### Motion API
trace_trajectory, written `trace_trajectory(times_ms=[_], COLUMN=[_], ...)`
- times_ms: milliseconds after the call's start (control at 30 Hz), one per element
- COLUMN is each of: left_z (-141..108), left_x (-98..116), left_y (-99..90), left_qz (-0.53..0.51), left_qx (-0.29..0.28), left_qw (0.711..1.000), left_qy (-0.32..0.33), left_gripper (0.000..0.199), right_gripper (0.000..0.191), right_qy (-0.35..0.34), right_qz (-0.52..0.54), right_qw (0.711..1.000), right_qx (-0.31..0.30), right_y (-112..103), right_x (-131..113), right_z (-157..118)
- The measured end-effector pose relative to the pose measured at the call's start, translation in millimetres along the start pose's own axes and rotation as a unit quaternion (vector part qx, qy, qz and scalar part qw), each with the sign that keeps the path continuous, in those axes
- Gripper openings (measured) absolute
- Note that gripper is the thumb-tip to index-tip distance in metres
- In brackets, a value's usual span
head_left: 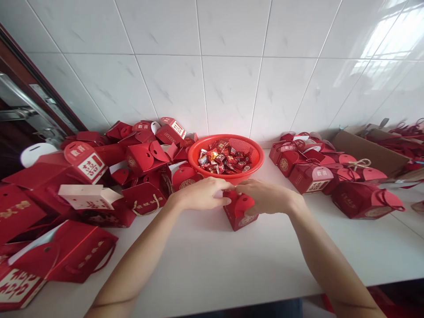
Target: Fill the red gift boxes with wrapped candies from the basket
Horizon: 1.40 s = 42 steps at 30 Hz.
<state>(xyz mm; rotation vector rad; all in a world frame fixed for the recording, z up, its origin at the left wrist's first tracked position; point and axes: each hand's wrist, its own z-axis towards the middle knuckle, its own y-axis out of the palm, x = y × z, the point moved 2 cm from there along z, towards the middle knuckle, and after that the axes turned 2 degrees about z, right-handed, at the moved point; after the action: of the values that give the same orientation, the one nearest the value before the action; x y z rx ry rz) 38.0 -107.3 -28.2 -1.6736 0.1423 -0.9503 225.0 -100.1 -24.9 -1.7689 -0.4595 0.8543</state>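
Observation:
A small red paper candy box (236,217) with rounded flaps stands upright on the white tabletop (198,260), right before me. My left hand (205,193) reaches to its top left edge, fingers curled against it. From the other side, my right hand (266,196) grips the top and right side, its thumb low by a flap. Both sets of fingertips meet at the far top edge and partly cover it. Just behind the box is a red plastic basket (260,165) holding many wrapped candies (228,160).
Red gift boxes (147,157) are piled at the left, some with flaps up. Tied boxes (311,176) stand in a group at the right, beside a brown carton (367,150). A tiled wall (228,88) rises behind; a door handle (20,115) shows at far left.

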Motion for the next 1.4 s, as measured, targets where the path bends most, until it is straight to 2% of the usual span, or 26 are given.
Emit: trace_trajectory(times_ms=[200, 433, 533, 633, 733, 833, 900, 1067, 1233, 1300, 1400], left_z=[-1.9, -8.2, -9.4, -9.4, -8.4, -7.3, -7.2, -8.1, -8.3, -8.9, -10.3], left_x=[-7.1, -5.3, -5.5, -5.1, -4.3, -3.2, -2.4, -0.3, 1.0, 1.3, 2.0], left_y=[-2.1, -9.3, -9.6, -9.7, -9.5, -8.7, -8.2, -8.3, -8.7, -9.4, -11.1], left_qz=[-0.003, 0.009, 0.011, 0.008, 0.008, 0.010, 0.011, 0.010, 0.022, 0.020, 0.016], left_qx=[0.065, 0.071, 0.074, 0.083, 0.085, 0.077, 0.073, 0.073, 0.070, 0.071, 0.071], left_qw=[0.998, 0.997, 0.997, 0.996, 0.996, 0.997, 0.997, 0.997, 0.997, 0.997, 0.997], left_qy=[0.016, 0.004, 0.004, 0.008, 0.010, 0.014, 0.013, 0.011, 0.010, 0.011, 0.002], left_gripper=[0.034, 0.034, 0.035, 0.035, 0.036, 0.036, 0.036, 0.036, 0.036, 0.036, 0.036], right_gripper=[0.004, 0.016, 0.022, 0.027, 0.038, 0.057, 0.066, 0.059, 0.055, 0.052, 0.052], right_qy=[-0.003, -0.010, -0.013, 0.028, 0.104, 0.146, 0.162, 0.197, 0.183, 0.187, 0.205], right_qz=[-0.007, -0.014, -0.026, -0.067, -0.085, -0.076, -0.068, -0.050, -0.007, -0.003, -0.015], right_qw=[1.000, 0.997, 0.988, 0.961, 0.934, 0.929, 0.926, 0.915, 0.906, 0.887, 0.851], right_qx=[0.031, 0.070, 0.149, 0.267, 0.330, 0.332, 0.334, 0.348, 0.382, 0.422, 0.484], right_y=[4.5, 18.8, 36.0, 61.5, 89.1, 108.2, 113.0, 107.6, 102.3, 101.5, 101.7], right_x=[-6.4, 1.0, -0.5, -6.1, -13.8, -21.1, -24.2, -23.7, -8.2, 9.4, 50.5], right_z=[3.3, 6.5, 1.5, -3.7, -4.6, -0.6, 1.6, -2.0, -18.0, -32.5, -65.9])
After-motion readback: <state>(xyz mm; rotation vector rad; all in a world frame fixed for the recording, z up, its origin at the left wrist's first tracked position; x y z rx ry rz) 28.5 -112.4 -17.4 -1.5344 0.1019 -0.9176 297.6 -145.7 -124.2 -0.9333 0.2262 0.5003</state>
